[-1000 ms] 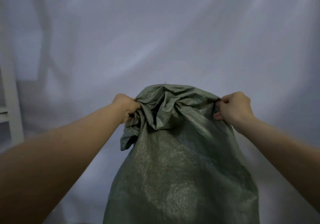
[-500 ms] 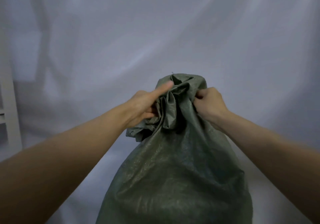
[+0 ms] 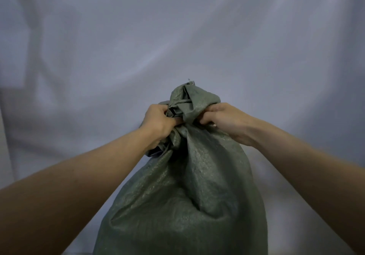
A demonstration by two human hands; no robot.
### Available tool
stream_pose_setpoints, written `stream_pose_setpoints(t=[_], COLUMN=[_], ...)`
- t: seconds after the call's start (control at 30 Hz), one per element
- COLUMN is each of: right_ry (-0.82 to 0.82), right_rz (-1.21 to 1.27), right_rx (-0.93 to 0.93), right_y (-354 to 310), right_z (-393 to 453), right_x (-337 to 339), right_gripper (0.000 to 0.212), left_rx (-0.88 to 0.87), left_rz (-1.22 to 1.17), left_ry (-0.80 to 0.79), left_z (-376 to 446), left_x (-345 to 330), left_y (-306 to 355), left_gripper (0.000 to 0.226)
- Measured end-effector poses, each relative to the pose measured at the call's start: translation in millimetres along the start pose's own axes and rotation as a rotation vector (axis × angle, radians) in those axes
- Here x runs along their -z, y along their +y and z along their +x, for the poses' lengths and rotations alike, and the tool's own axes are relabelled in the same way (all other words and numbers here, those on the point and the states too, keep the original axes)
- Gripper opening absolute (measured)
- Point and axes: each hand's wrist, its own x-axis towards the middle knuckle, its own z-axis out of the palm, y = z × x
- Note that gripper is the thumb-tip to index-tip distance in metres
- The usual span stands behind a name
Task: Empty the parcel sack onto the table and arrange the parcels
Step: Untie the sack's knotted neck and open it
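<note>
Between both hands, left hand (image 3: 158,119), right hand (image 3: 227,120), gripped sack (image 3: 187,185) neck

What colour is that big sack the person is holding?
The sack is a dull olive green with a faint woven sheen, seen in the head view, the only one.

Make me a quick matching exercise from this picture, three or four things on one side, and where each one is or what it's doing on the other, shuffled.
1. left hand
2. right hand
3. green sack
4. white cloth backdrop

A. hangs behind everything
B. grips the bunched neck from the left
C. stands full, its top gathered shut
D. grips the bunched neck from the right

Pairs: 1-B, 2-D, 3-C, 4-A
</note>
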Motion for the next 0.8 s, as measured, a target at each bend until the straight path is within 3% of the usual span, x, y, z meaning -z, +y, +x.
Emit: stream_pose_setpoints(t=[0.07,0.17,0.23,0.4,0.53,0.6,0.73,0.8], right_ry=[0.023,-0.027,-0.085,-0.073,-0.009,-0.021,-0.04,-0.004], right_rz=[-0.076,-0.356,-0.463,-0.376,-0.327,-0.354,-0.432,-0.455], right_rx=[0.004,-0.186,-0.312,-0.361,-0.321,-0.312,-0.22,-0.142], right_y=[8,24,38,57,59,61,65,69], right_z=[-9,-22,-26,-27,-12,-5,7,12], right_x=[10,23,24,14,16,17,12,6], right_gripper=[0.029,0.086,0.108,0.088,0.122,0.109,0.046,0.023], left_rx=[0.033,0.077,0.1,0.139,0.152,0.15,0.156,0.174], left_rz=[-0.022,-0.065,-0.096,-0.191,-0.216,-0.216,-0.241,-0.253], left_ry=[0.024,0.071,0.086,0.108,0.137,0.145,0.154,0.172], left_z=[0,2,4,-4,-7,-5,-3,-3], left_x=[1,7,9,2,5,8,10,11], left_y=[0,0,-2,1,6,5,-1,-3], left_gripper=[0.013,0.018,0.014,0.008,0.008,0.007,0.011,0.01])
